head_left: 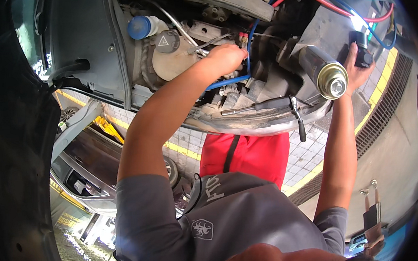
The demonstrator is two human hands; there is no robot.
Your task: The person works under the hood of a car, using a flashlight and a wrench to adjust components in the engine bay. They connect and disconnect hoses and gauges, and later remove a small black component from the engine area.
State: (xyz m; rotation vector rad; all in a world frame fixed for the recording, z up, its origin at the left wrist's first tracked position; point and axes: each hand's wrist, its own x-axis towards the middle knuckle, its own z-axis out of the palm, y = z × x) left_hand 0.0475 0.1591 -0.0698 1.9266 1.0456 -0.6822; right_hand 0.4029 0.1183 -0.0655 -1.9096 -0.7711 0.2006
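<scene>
My left hand (227, 59) reaches into the engine bay with its fingers closed beside a small red-topped fitting (244, 38) and a blue hose (249, 70). What lies between the fingertips is hidden. On the right, my right hand (359, 70) is closed around a black flashlight (362, 50), whose lit end points away from me. Next to that wrist stands a metal aerosol can (320, 68), its gold-rimmed end facing me. A dark-handled driver (261, 106) and a ratchet (298, 117) lie on the front edge of the car.
A coolant reservoir (173, 59) with a dark cap and a blue-capped filler neck (140, 27) are left of my left hand. A red hose (327, 3) loops across the upper right. Another car (90, 161) stands on the tiled floor at left, near a floor grating (385, 100).
</scene>
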